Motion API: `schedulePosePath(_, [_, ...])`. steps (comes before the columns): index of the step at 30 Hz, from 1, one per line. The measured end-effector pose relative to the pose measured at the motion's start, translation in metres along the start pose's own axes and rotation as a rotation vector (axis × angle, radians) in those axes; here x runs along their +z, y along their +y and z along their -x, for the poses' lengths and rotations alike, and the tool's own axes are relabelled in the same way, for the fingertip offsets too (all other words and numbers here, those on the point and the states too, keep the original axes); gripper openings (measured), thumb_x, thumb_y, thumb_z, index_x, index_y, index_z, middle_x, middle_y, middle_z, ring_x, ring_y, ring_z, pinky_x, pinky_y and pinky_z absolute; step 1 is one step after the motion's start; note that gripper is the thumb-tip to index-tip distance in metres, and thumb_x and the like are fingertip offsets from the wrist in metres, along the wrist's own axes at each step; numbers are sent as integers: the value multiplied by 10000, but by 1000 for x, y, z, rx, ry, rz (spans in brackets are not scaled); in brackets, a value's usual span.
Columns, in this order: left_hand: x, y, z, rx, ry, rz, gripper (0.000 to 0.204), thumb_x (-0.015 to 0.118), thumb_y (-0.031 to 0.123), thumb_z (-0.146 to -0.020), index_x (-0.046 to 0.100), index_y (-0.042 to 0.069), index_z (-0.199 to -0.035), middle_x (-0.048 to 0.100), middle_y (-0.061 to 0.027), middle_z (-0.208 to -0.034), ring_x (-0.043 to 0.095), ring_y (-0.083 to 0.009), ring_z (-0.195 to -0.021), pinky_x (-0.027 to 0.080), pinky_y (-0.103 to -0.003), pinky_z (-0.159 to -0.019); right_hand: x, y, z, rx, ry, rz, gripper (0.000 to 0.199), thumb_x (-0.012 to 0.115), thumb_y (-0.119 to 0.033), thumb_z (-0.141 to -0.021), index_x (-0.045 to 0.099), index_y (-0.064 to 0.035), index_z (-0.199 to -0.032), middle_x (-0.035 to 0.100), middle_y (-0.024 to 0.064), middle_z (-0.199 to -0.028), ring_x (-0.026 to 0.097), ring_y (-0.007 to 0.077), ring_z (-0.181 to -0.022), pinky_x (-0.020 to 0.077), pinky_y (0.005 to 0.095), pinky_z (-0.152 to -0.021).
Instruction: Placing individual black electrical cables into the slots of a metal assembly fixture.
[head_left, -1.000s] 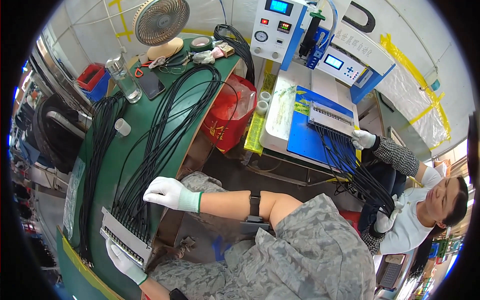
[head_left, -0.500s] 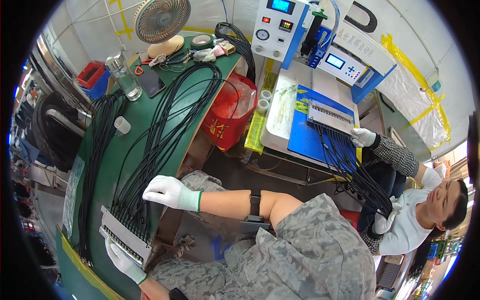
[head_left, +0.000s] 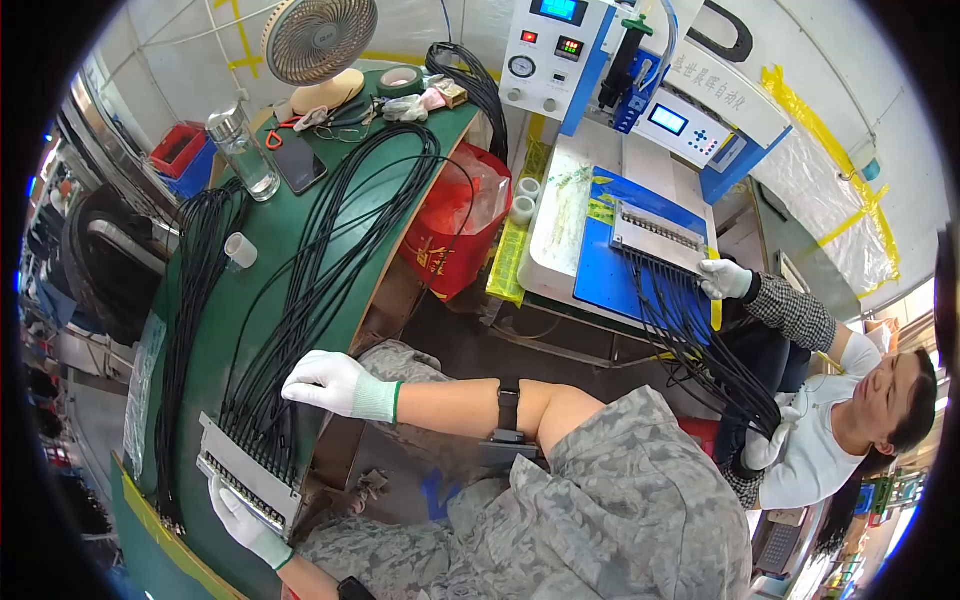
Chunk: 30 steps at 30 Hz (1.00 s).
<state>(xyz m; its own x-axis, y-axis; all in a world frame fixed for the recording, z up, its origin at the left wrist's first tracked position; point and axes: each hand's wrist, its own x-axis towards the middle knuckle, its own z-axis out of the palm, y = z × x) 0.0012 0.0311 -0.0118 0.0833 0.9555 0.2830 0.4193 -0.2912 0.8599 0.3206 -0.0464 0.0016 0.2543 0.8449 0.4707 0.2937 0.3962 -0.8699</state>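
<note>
A silver metal strip fixture (head_left: 252, 468) lies on the green table, with a row of small fittings along its near edge. Several black cables (head_left: 265, 405) run out of its far side and loop up the table. Gloved in white, my left hand (head_left: 245, 522) grips the fixture's near edge, its fingers partly hidden there. My right hand (head_left: 335, 385), in the same kind of glove, hovers beside the cables just above the fixture. Its fingers are pressed together; anything between them is too small or hidden to tell.
Another black cable bundle (head_left: 190, 330) lies at the left. A white cup (head_left: 240, 250), glass bottle (head_left: 243, 155), phone (head_left: 300, 165) and fan (head_left: 320, 40) stand farther back. A red bag (head_left: 455, 235) hangs beside the table. A co-worker (head_left: 820, 430) handles a similar fixture (head_left: 655, 235) under a machine.
</note>
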Motion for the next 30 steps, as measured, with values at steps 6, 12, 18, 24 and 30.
schedulePosePath(6, [1, -9, -4, 2, -21, 24, 401, 421, 229, -1024, 507, -63, -1285, 545, -178, -1293, 535, -252, -1163, 402, -344, -1020, -8, 0, 2, -4, 26, -52, 190, 605, -224, -895, 686, -52, -879, 665, 81, -868, 603, 248, -887, 477, 359, -821])
schedulePosePath(12, [-3, -1, -3, 60, -15, -98, 396, 425, 231, -1024, 519, -62, -1273, 552, -176, -1277, 542, -259, -1149, 410, -349, -1011, -5, 2, 2, -60, 74, -3, 230, 603, -266, -882, 694, -55, -878, 657, 99, -853, 600, 277, -882, 467, 382, -803])
schedulePosePath(18, [0, -1, -5, 84, 13, -145, 387, 425, 227, -1021, 538, -58, -1256, 573, -185, -1263, 559, -274, -1133, 418, -348, -1004, -6, 0, 2, 4, 48, 9, 206, 613, -244, -889, 682, -49, -888, 663, 84, -881, 598, 260, -905, 475, 370, -833])
schedulePosePath(24, [1, 1, -4, 44, 27, -139, 378, 429, 220, -1020, 546, -56, -1249, 581, -188, -1246, 562, -276, -1127, 420, -342, -1001, -6, 1, 3, 24, 69, -26, 237, 606, -273, -880, 695, -54, -888, 660, 113, -875, 595, 292, -912, 463, 388, -828])
schedulePosePath(30, [0, 1, -4, 77, 14, -120, 388, 436, 234, -1018, 543, -57, -1252, 580, -188, -1249, 565, -279, -1123, 423, -344, -999, -7, 1, 2, 40, 51, -31, 250, 602, -279, -883, 695, -48, -899, 664, 122, -887, 596, 296, -921, 462, 392, -833])
